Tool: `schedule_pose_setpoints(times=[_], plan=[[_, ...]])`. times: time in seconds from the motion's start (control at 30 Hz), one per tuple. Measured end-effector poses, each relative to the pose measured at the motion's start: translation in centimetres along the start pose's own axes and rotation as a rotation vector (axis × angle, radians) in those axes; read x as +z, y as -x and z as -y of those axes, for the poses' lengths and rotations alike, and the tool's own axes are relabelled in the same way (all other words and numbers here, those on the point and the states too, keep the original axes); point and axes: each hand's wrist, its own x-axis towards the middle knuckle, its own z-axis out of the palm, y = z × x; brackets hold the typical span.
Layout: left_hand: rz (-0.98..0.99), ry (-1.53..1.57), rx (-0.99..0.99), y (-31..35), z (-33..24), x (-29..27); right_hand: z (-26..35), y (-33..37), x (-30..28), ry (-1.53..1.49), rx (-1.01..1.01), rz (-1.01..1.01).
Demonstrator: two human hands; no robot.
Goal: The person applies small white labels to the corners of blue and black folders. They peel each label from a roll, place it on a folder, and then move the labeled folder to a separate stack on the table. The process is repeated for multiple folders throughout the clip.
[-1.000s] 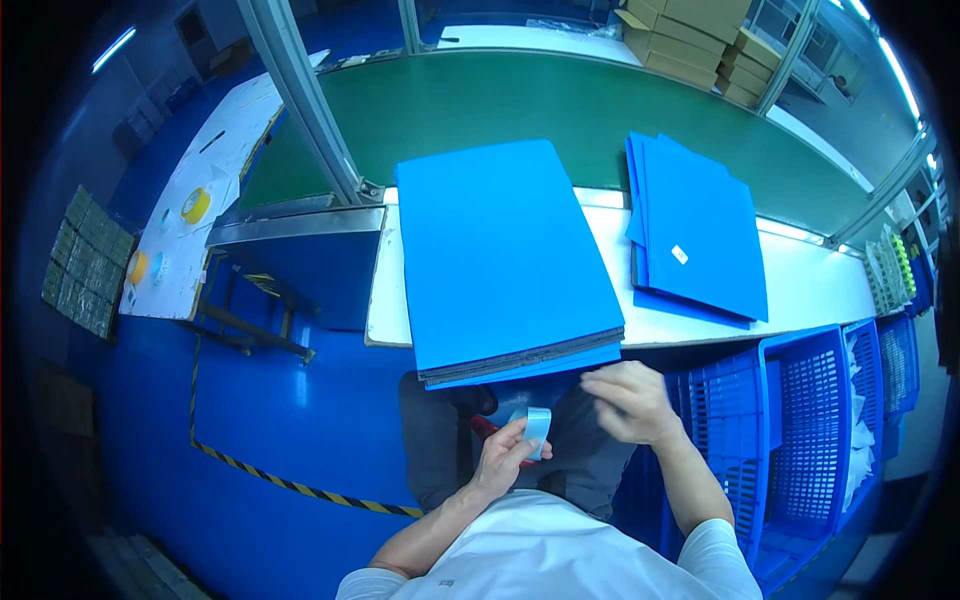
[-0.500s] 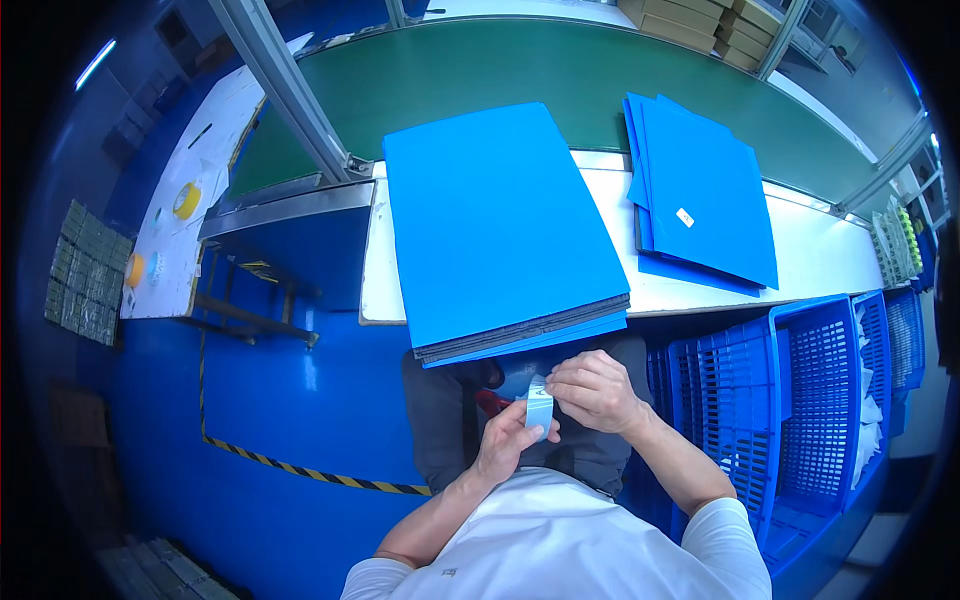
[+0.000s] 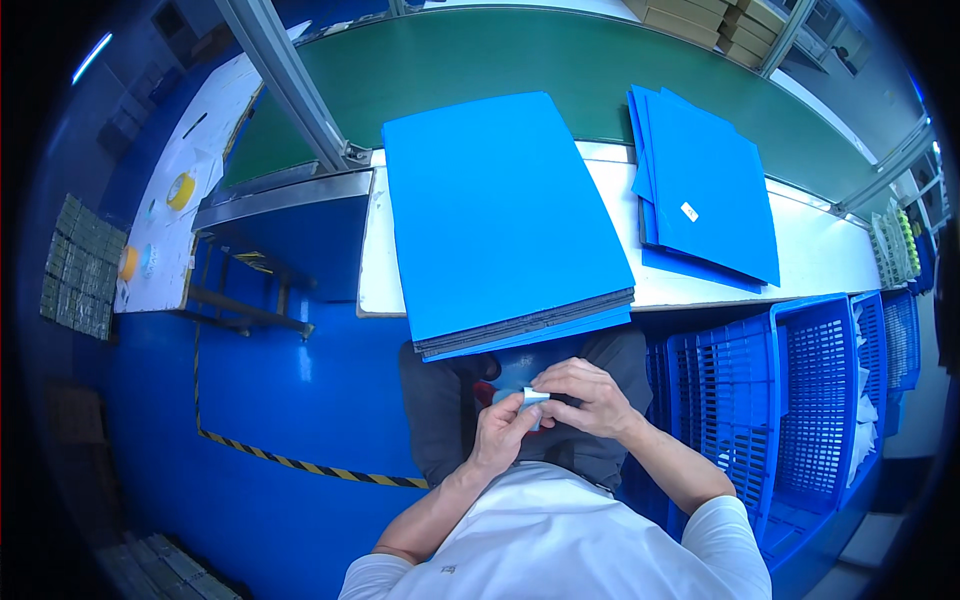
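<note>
Above my lap, my left hand (image 3: pixel 500 432) pinches a pale blue-and-white label strip (image 3: pixel 535 397) between thumb and fingers. Closed in from the other side, my right hand (image 3: pixel 588 396) has its fingertips at the strip's upper end. My fingers cover part of the strip. Just beyond my hands, a tall stack of blue sheets (image 3: pixel 505 215) overhangs the table's near edge. To its right lies a smaller pile of blue sheets (image 3: pixel 705 190), with a small white label (image 3: pixel 689 212) stuck on its top sheet.
Both piles rest on a white table (image 3: pixel 815 240) in front of a green conveyor belt (image 3: pixel 450 65). Blue plastic baskets (image 3: pixel 725 400) stand close by my right arm. A metal post (image 3: pixel 280 80) rises at the left, near a white side table with tape rolls (image 3: pixel 180 190).
The strip has tipped over and now shows a shorter, folded-looking face. My right hand has shifted slightly down and closer round it. The view has moved a little.
</note>
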Motion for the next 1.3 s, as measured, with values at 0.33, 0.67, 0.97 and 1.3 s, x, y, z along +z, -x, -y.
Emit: schedule_pose_setpoints(times=[0.33,0.67,0.97,1.3], plan=[[0.056,0.027,0.020,0.4,0.1,-0.7,0.1,0.2,0.2,-0.071,0.088,0.054],[0.038,-0.056,-0.023,0.5,0.0,-1.3,3.2,-4.0,-1.4,-0.064,-0.132,-0.115],[0.025,-0.071,-0.140,0.7,1.9,-1.9,4.0,-17.5,-1.6,0.589,-0.468,-0.153],[-0.020,-0.103,-0.156,0.9,2.8,-3.1,5.6,-14.4,-0.6,0.699,-0.337,0.241]])
